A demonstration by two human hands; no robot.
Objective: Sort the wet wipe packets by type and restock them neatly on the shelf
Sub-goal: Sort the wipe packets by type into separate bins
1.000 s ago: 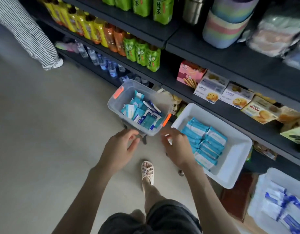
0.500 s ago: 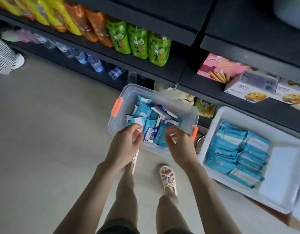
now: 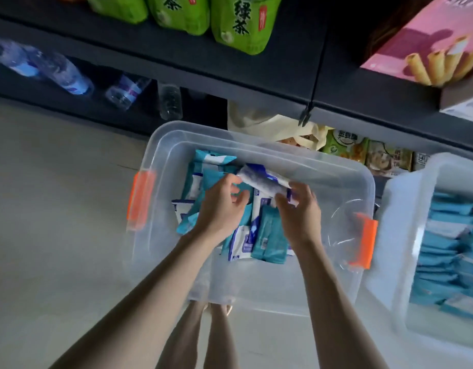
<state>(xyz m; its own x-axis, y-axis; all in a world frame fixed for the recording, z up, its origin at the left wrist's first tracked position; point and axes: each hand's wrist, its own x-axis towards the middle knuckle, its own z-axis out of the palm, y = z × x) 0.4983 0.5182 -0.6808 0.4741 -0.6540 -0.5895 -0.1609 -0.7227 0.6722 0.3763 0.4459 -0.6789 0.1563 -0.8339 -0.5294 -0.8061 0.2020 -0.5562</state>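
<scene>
A clear plastic bin (image 3: pixel 283 155) with orange latches holds a loose heap of wet wipe packets, some teal (image 3: pixel 270 241) and some white with blue print (image 3: pixel 240 246). Both my hands are inside it. My right hand (image 3: pixel 299 211) grips the right end of a white-and-blue packet (image 3: pixel 256 177), lifted a little above the heap and blurred. The loosely curled fingers of my left hand (image 3: pixel 219 211) touch that packet's left end. To the right, a white tray (image 3: pixel 398 209) holds neat rows of teal packets (image 3: pixel 448 251).
A dark shelf unit (image 3: pixel 176 65) runs across the top, with green tea bottles (image 3: pixel 238 20), a pink biscuit box (image 3: pixel 427 46), water bottles (image 3: pixel 59 70) lower left and snack packs (image 3: pixel 344 145) behind the bin. Pale floor lies at left; my legs show below the bin.
The view has closed in on the bin. Both hands went from its near rim into the heap, and my right hand has taken hold of a white-and-blue packet.
</scene>
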